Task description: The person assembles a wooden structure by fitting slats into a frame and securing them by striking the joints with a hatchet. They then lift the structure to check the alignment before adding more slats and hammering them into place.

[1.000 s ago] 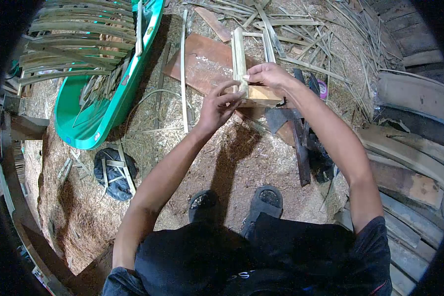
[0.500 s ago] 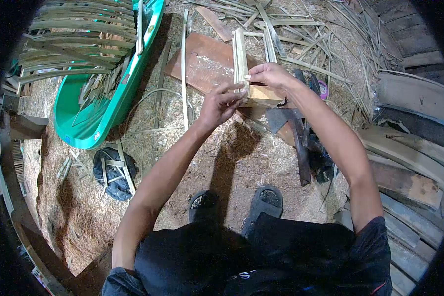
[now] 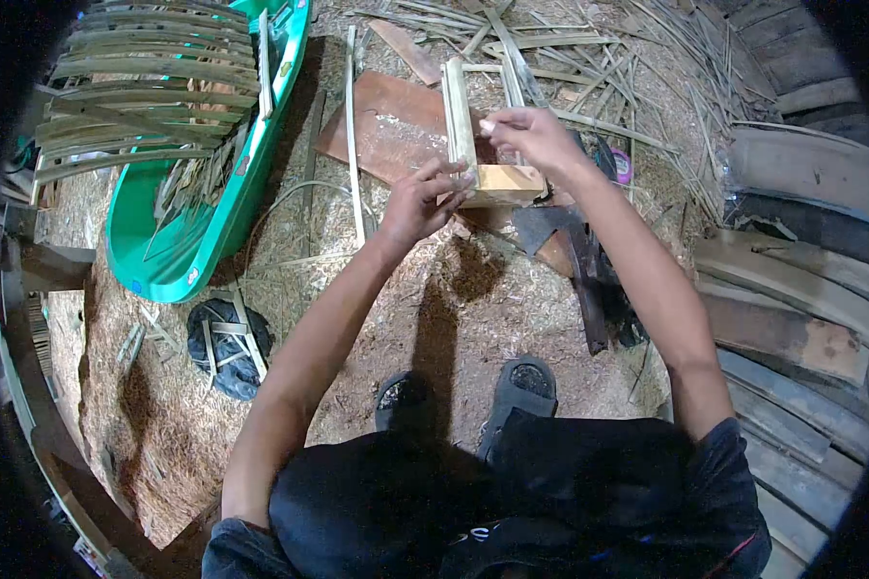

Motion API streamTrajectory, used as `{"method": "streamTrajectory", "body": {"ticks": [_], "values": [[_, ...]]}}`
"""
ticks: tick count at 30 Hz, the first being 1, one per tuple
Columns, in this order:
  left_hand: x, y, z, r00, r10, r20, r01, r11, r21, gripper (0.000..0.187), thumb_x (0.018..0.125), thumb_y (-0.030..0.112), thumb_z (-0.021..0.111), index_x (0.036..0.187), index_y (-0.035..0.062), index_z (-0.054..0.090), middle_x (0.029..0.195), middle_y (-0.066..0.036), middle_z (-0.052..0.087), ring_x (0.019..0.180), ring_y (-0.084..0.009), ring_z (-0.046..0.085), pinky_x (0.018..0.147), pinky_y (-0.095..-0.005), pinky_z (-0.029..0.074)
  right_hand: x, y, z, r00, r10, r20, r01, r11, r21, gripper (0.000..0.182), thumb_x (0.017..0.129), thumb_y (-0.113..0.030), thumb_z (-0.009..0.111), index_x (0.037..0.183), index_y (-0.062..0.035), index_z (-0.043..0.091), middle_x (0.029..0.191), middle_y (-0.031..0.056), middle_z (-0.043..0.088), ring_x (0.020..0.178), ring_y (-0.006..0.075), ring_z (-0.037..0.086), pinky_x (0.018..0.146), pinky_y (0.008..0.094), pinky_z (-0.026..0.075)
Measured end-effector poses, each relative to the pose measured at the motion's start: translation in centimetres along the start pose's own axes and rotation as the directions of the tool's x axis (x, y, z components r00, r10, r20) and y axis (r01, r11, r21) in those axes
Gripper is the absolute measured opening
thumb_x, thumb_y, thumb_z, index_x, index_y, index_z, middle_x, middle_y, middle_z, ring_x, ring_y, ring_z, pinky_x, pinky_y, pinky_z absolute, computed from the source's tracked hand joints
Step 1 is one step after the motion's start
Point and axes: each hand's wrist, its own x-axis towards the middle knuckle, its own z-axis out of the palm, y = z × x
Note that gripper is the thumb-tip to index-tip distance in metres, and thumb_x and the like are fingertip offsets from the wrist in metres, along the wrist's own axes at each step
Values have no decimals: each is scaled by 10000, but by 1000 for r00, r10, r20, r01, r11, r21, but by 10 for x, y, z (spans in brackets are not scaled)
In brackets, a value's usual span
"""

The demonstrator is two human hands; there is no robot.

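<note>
A pair of pale wooden strips [image 3: 460,121] stands lengthwise, pointing away from me, with its near end by a squared wooden block [image 3: 510,180]. My left hand [image 3: 427,200] has its curled fingers round that near end, which they partly hide. Just right of the strips is my right hand [image 3: 539,147], apart from them, thumb and fingertips drawn together in a pinch. Whether anything small sits in that pinch is too fine to make out. Beneath the strips lies a reddish-brown board [image 3: 386,125].
A green plastic tub [image 3: 164,275] at upper left carries many slats. Loose thin strips [image 3: 589,77] litter the ground beyond the block. A dark metal piece [image 3: 584,289] lies by my right forearm, near a purple roll [image 3: 622,166]. Stacked planks [image 3: 792,338] line the right side.
My right hand has come off the wooden strips and moved slightly up and to the right. My left hand stays at their near end. The view has shifted a little.
</note>
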Motion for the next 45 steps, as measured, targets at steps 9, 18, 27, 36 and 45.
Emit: {"method": "streamTrajectory", "body": {"ticks": [9,18,27,36,45], "values": [[3,12,-6,1000,-13,27,14,1000,-23,266,778,-17,756,1030,65,739,1130,-114,672,994,-200,646,856,-315,535,-58,15,21,894,-433,-119,349,836,-423,168,823,-116,713,967,-31,729,915,123,704,864,247,667,826,351,508],[1,6,-5,1000,-17,2,17,991,-130,223,777,-37,741,979,55,726,1114,-108,684,939,-202,666,811,-310,549,-53,35,34,802,-597,8,530,706,-470,159,806,-87,732,964,-75,751,947,85,677,929,235,626,851,349,493],[4,13,-17,988,-157,7,156,979,-134,262,814,106,761,1074,111,724,1059,-36,702,820,-147,656,681,-275,534,-51,28,29,788,-606,109,559,630,-538,130,794,-72,715,921,-44,729,931,87,659,920,273,627,820,364,498],[3,12,-10,666,-745,-35,628,585,-513,252,916,241,690,1038,20,683,825,-17,644,655,-63,553,558,-215,459,-49,29,29,834,-543,96,510,693,-510,164,754,-3,710,910,-49,729,938,93,649,910,260,628,823,367,493],[18,26,1,632,-761,148,692,467,-550,328,848,184,757,1089,17,610,895,-19,634,707,-71,569,603,-205,464,-50,31,31,825,-562,54,511,703,-495,135,769,-52,746,904,-57,735,936,88,636,897,263,624,815,358,490]]}}
